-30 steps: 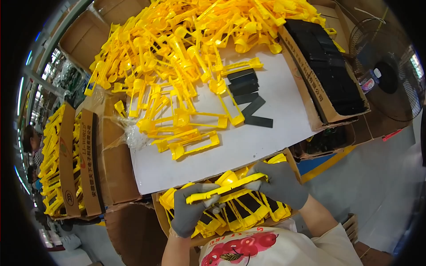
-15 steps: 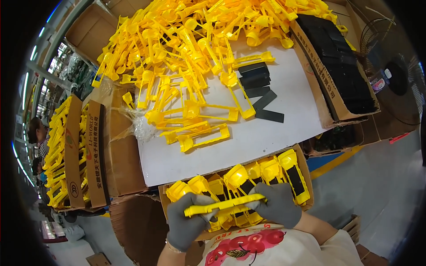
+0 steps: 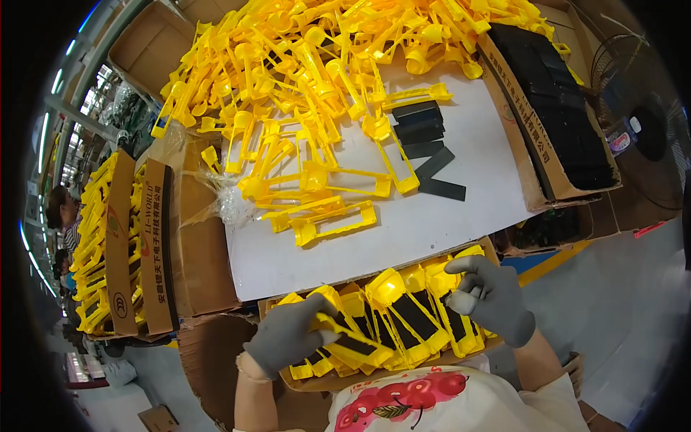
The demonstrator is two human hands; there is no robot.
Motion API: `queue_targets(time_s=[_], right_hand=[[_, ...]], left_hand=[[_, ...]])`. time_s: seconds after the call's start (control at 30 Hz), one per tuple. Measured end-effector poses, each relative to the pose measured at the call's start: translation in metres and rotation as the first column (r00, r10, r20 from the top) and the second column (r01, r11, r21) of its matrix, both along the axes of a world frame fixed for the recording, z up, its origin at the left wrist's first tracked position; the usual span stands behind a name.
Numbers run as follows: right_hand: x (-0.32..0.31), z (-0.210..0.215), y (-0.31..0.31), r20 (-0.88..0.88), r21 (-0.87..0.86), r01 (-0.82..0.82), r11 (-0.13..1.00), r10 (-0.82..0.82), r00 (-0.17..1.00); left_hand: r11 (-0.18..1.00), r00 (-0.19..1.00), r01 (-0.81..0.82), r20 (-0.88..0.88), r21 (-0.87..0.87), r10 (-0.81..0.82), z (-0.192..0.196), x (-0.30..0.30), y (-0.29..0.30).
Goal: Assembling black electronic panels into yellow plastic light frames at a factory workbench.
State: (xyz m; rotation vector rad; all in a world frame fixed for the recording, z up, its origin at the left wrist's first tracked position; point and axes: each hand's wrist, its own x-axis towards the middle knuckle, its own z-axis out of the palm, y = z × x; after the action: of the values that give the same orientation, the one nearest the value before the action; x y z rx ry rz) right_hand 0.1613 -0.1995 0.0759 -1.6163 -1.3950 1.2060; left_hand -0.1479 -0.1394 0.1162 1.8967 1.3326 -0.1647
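My left hand, in a grey glove, grips one end of a yellow plastic frame with a black strip in it. That frame lies tilted at the left part of a cardboard box close to my body. Several more yellow frames with black strips lean side by side in this box. Over its right end is my right hand, also gloved in grey. Its fingers are bent and apart, with nothing seen between them. Part of the frames below is hidden by both hands.
Beyond the box, a white tabletop carries a big heap of yellow frames and a few loose black strips. A carton of black strips stands at right. Another carton of yellow frames is at left; a fan at far right.
The yellow frame held level between both hands is lowered into the box. My right hand has let go and moved right and up; my left has shifted slightly up.
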Motion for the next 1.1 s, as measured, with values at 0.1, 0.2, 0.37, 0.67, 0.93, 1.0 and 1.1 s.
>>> queue_targets(time_s=[0.1, 0.2, 0.37, 0.67, 0.93, 1.0, 1.1], right_hand=[[0.007, -0.003, 0.020, 0.104, -0.013, 0.052, 0.999, -0.051, 0.993], [0.026, -0.021, 0.047, 0.229, 0.069, 0.140, 0.988, -0.152, 0.962], [0.043, -0.055, 0.107, 0.445, 0.256, 0.060, 0.965, -0.173, 0.878], [0.052, -0.093, 0.130, 0.746, 0.323, -0.091, 0.942, -0.194, 0.637], [0.047, -0.054, 0.102, 0.050, -0.022, 0.147, 0.989, -0.146, 0.988], [0.030, -0.015, 0.076, -0.347, -0.030, 0.143, 0.989, -0.144, 0.927], [-0.006, 0.015, 0.049, -0.218, 0.132, -0.023, 0.991, 0.052, 0.975]], left_hand=[[0.961, 0.983, 0.122, -0.166, 0.248, -0.081, -0.003, 0.006, 0.008], [0.865, 0.985, -0.114, -0.059, 0.489, 0.163, 0.004, 0.017, 0.048], [0.643, 0.977, -0.109, -0.039, 0.758, 0.211, -0.067, 0.023, 0.166], [0.771, 0.888, -0.412, 0.405, 0.486, 0.219, -0.112, 0.004, 0.190], [0.719, 0.315, -0.632, 0.752, -0.290, 0.579, -0.047, -0.004, 0.085], [0.717, 0.326, -0.581, 0.698, -0.384, 0.638, -0.044, 0.011, 0.056], [0.674, 0.257, -0.497, 0.649, -0.546, 0.716, -0.038, 0.029, 0.019]])
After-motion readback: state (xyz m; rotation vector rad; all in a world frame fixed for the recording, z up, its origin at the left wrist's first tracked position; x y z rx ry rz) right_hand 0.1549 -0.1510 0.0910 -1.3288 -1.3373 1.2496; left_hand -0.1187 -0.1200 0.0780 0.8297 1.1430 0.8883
